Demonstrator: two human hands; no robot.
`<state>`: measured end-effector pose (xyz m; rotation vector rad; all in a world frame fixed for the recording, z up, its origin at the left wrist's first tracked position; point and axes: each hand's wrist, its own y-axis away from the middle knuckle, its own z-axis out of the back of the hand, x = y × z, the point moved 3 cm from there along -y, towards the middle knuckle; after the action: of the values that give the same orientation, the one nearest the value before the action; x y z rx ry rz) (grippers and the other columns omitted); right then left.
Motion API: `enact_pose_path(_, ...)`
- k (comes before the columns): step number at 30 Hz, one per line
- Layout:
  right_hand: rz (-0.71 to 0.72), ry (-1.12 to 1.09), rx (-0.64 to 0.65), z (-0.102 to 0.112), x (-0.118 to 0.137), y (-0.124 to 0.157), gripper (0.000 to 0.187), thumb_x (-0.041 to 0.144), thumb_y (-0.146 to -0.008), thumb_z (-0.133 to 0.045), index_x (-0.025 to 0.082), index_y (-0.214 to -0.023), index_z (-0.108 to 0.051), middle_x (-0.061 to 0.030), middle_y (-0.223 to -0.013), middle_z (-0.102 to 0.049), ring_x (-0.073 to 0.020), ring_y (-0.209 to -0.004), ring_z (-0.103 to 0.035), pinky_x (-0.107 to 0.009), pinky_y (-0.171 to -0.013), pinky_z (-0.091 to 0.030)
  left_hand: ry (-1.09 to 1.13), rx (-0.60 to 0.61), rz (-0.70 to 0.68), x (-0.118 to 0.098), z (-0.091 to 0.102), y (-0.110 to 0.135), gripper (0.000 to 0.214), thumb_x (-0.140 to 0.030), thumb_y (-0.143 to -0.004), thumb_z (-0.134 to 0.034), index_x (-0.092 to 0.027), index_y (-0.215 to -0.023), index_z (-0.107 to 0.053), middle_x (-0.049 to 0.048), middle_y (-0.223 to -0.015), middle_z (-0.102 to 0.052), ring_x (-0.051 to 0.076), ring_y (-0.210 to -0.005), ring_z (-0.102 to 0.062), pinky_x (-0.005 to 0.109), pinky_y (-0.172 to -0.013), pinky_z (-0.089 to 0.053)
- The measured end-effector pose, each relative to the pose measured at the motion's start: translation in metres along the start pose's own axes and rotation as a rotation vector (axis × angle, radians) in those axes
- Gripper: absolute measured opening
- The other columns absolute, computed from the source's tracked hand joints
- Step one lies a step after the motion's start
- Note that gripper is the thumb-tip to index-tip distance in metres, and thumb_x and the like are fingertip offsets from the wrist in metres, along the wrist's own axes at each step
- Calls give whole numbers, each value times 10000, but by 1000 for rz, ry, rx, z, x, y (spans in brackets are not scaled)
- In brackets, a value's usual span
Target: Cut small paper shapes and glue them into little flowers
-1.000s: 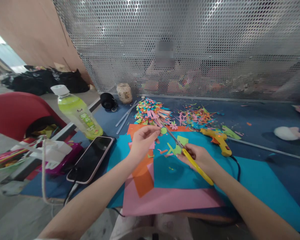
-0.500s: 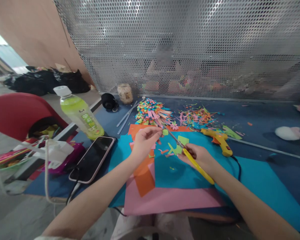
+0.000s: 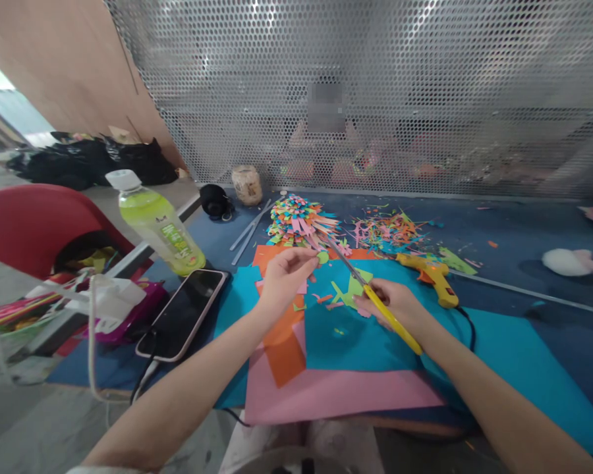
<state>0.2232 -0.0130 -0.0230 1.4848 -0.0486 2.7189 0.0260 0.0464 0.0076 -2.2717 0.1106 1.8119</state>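
Pinched between the thumb and fingers of my left hand (image 3: 287, 280) is a small, roundish green paper piece (image 3: 323, 257). My right hand (image 3: 394, 306) is closed round the yellow handles of a pair of scissors (image 3: 383, 309). The long metal blades point up and left, their tips just beyond the green piece. Below my hands lies a blue sheet (image 3: 360, 345) with green, orange and pink offcuts on it. Orange strips (image 3: 280, 355) and a pink sheet (image 3: 336, 395) lie partly under it.
Behind the hands sit a fringed paper bundle (image 3: 299, 220) and a heap of shreds (image 3: 390, 232). A yellow glue gun (image 3: 432, 276) lies to the right. At left are a phone (image 3: 185, 316) and a green drink bottle (image 3: 161, 227). Perforated metal (image 3: 400, 99) stands behind the table.
The green piece has turned and looks rounder. The scissors have shifted slightly right and upward with my right hand. My left hand has barely moved.
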Motion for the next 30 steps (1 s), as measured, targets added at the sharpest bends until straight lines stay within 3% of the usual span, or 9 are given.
enact_pose_path(2,-59,-27,14,5,1,-4,360,500,-658,-657,211,-605,-449,77,-431,-357,-70,-362,-327,-220,-350,-224,-7,-5,3,0,0,0,195,-277,-657,-702,-153,-792,-634,-8,-686,-626,72,-518,-550,217,-518,-455)
enact_pose_path(5,-335,-317,61,11,1,-8,368,468,-603,-711,215,-632,-446,97,-393,-351,-66,-288,-310,-212,-298,-192,8,-2,-7,-1,-1,-1,233,-279,-659,-698,-150,-839,-626,-6,-678,-620,78,-541,-549,215,-519,-461)
enact_pose_path(7,-377,-421,102,17,4,-11,354,529,-672,-622,208,-670,-473,96,-397,-348,-61,-275,-284,-209,-291,-190,21,9,-16,-2,-2,-1,285,-278,-661,-697,-160,-908,-616,-12,-669,-608,86,-569,-555,212,-517,-460)
enact_pose_path(12,-375,-641,190,33,11,-13,420,571,-790,-418,182,-636,-452,74,-508,-354,-19,-351,-199,-205,-355,-150,33,19,-21,0,-2,-1,278,-279,-664,-690,-170,-907,-611,-14,-680,-590,99,-622,-571,204,-511,-458)
enact_pose_path(19,-320,-778,274,36,18,-6,541,592,-850,-255,147,-668,-504,-13,-661,-493,-57,-483,-348,-249,-454,-275,-18,25,2,7,-1,-2,231,-291,-678,-673,-165,-859,-601,-9,-692,-602,95,-590,-577,213,-518,-466)
enact_pose_path(26,-343,-721,387,17,13,-8,491,639,-793,-351,184,-703,-511,7,-582,-497,-81,-395,-346,-244,-398,-279,-32,34,25,3,-3,2,252,-280,-662,-686,-167,-865,-587,-9,-725,-626,76,-526,-557,216,-517,-464)
enact_pose_path(30,-276,-681,412,5,22,4,424,608,-794,-416,200,-741,-520,29,-513,-455,-85,-378,-359,-253,-391,-293,0,28,16,4,-2,1,252,-278,-648,-703,-168,-841,-584,-22,-685,-604,83,-536,-567,221,-531,-465)
